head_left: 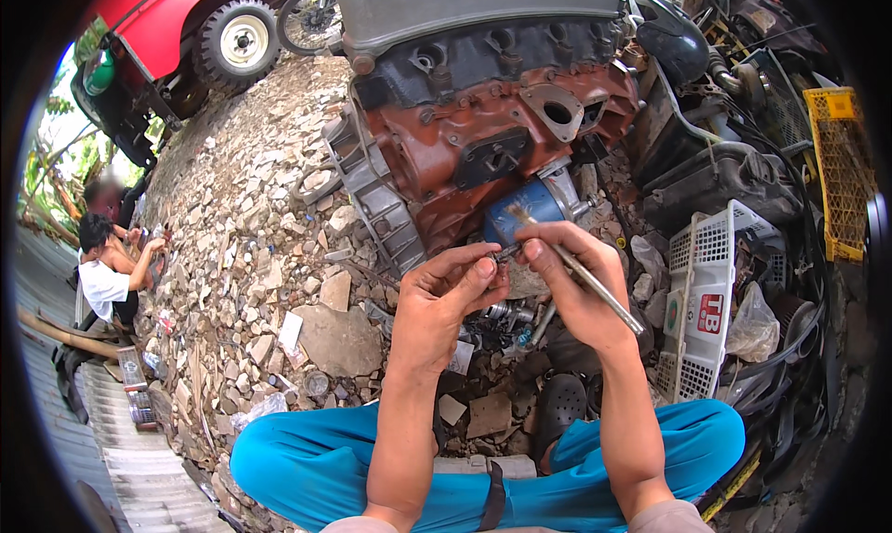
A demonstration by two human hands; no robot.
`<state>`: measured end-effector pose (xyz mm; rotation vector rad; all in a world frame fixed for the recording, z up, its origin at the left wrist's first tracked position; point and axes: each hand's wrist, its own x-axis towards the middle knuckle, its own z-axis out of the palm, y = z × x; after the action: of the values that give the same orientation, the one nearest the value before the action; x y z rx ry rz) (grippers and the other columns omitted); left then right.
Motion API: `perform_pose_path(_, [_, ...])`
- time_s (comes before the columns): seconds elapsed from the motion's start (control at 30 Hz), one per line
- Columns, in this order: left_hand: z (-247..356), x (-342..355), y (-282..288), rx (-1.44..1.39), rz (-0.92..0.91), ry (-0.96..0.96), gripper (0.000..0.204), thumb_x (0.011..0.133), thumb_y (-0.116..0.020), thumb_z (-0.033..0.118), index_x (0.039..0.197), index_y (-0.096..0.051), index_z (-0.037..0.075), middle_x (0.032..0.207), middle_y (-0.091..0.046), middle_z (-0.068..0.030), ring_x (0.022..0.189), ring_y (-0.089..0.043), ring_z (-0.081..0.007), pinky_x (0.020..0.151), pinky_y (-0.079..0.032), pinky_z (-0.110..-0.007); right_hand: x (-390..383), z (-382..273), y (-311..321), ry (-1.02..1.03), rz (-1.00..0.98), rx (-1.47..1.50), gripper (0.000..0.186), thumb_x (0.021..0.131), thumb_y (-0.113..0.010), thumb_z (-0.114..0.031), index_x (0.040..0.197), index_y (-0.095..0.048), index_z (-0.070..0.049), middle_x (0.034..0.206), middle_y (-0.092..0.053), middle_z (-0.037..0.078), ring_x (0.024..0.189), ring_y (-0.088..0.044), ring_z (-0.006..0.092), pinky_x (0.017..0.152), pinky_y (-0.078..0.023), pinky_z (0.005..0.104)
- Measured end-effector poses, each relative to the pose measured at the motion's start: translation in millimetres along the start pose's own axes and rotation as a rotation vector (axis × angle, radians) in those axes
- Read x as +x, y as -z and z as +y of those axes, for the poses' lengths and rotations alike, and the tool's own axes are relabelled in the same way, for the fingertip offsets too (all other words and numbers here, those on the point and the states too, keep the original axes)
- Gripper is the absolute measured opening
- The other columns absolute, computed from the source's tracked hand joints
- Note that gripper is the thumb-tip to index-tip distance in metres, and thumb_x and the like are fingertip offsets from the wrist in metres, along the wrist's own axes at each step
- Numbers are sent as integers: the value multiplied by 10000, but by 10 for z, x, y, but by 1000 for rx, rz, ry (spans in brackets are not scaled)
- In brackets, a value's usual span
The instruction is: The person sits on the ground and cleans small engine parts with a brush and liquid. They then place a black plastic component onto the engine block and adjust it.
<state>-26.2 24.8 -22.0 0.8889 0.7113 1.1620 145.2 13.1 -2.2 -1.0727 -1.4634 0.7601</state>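
My left hand (455,287) is closed in a pinch on a small dark metal part (505,253), too small to name more exactly. My right hand (583,287) grips a slim brush (599,287), its grey handle slanting down to the right and its pale bristles showing above the fingers. The right fingertips also meet the small part. Just beyond both hands stands a large engine (418,152), with a red-brown block, a black head and a grey cover. A blue cylindrical oil filter (506,219) sits low on its near side, partly behind my right hand.
Rubble (269,282) covers the ground. Small metal parts (506,324) lie below my hands. A white plastic crate (706,301) and a yellow crate (832,171) stand right, among hoses and scrap. Two people (116,263) sit far left; a red vehicle (167,22) stands behind.
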Motion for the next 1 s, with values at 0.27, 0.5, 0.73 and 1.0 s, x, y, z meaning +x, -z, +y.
perform_pose_path(0.27, [-35,27,-35,-147,108,-31,211,881,-663,112,1047,-649,-17,968,-686,-131,907,-672,-203,833,-570,-353,-42,-71,41,82,-55,204,404,1003,-462,-271,906,-677,57,734,-647,89,681,-603,126,636,-476,264])
perform_pose_path(0.5, [-59,54,4,-159,105,-89,194,873,-640,37,1046,-637,-51,978,-678,-177,910,-681,-264,790,-603,-338,20,-74,54,216,42,-101,381,994,-462,-218,778,-642,38,703,-631,117,648,-608,216,610,-482,312])
perform_pose_path(0.73, [9,52,48,-192,123,-85,200,854,-677,62,1017,-657,-51,947,-684,-136,902,-671,-199,856,-564,-327,61,-78,98,308,-48,-285,384,995,-460,-230,761,-636,19,689,-632,108,692,-619,226,652,-480,324])
perform_pose_path(1.0, [20,59,87,-131,116,-69,218,839,-706,87,1010,-668,-43,943,-689,-131,876,-670,-182,829,-555,-307,65,-44,116,281,-179,-82,355,988,-467,-209,781,-640,23,725,-653,108,690,-611,226,662,-472,339])
